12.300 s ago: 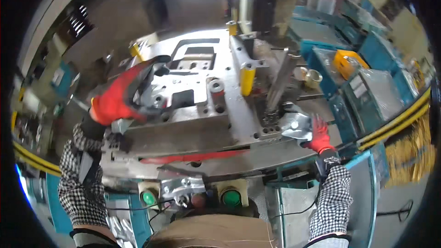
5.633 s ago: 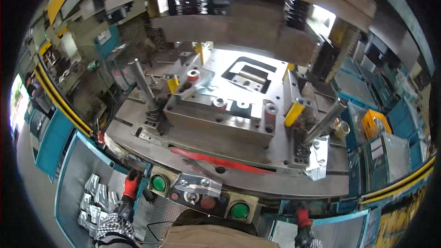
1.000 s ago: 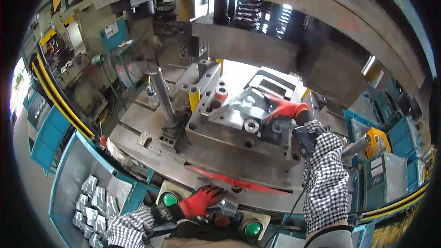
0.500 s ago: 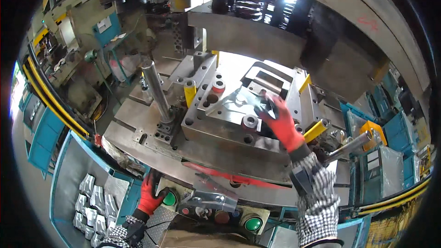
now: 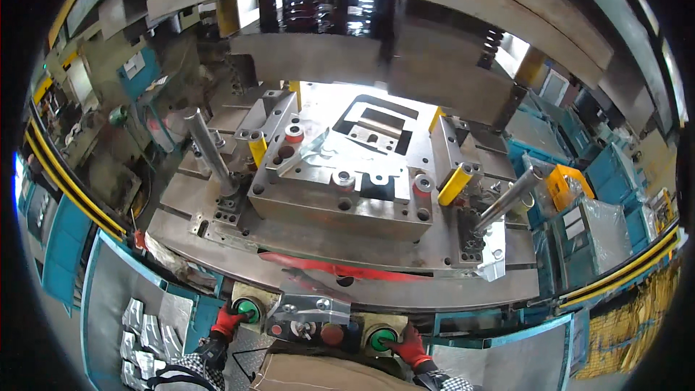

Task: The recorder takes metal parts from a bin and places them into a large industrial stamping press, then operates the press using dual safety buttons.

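A grey steel die block (image 5: 337,199) sits in the middle of the press bed, with a shiny sheet-metal part (image 5: 318,153) lying on its top. My left hand (image 5: 229,321), in a red glove, rests on the left green push button (image 5: 248,310) of the control box at the front edge. My right hand (image 5: 410,346), also red-gloved, presses on the right green push button (image 5: 382,339). Neither hand holds anything. A red button (image 5: 331,334) sits between the two green ones.
Two steel guide posts (image 5: 206,148) (image 5: 507,199) stand left and right of the die. Yellow stops (image 5: 456,182) flank it. The upper press ram (image 5: 376,51) hangs above. A blue bin (image 5: 145,329) with several shiny metal parts sits lower left; blue crates (image 5: 601,210) stand right.
My right hand has left the die top and come down to the right green button. My left hand has settled on the left green button. The metal part stays on the die.
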The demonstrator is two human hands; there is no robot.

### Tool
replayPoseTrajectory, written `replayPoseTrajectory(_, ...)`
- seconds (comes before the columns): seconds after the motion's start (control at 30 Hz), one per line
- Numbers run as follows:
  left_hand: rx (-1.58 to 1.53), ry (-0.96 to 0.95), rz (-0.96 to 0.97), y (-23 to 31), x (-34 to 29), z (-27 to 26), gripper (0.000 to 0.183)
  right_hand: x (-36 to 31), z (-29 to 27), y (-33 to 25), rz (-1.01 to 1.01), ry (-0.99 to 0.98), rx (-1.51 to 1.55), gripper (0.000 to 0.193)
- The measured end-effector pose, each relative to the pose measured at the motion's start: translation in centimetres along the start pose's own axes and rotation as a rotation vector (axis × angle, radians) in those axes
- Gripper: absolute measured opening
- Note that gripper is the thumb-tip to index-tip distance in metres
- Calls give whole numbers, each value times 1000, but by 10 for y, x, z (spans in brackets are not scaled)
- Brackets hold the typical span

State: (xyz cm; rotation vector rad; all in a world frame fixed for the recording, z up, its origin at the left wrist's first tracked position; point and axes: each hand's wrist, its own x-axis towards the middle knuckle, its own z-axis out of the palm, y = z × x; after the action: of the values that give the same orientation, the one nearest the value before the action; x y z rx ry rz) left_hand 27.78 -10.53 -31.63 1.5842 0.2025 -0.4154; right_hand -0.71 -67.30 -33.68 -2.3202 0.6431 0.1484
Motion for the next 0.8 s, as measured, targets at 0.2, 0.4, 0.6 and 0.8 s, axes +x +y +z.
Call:
replayPoseTrajectory(0.2,56,101,44,-15,-7,-7,88,-7,6,-25,55,78,-51,127)
replayPoseTrajectory(0.4,106,91,79,-13,-3,-3,88,-4,8,-15,72,118,-31,128)
replayPoseTrajectory(0.6,59,63,44,-6,1,22,88,-2,8,7,55,176,-130,121)
replayPoseTrajectory(0.8,109,116,35,-2,-10,11,74,0,13,-1,27,189,-108,122)
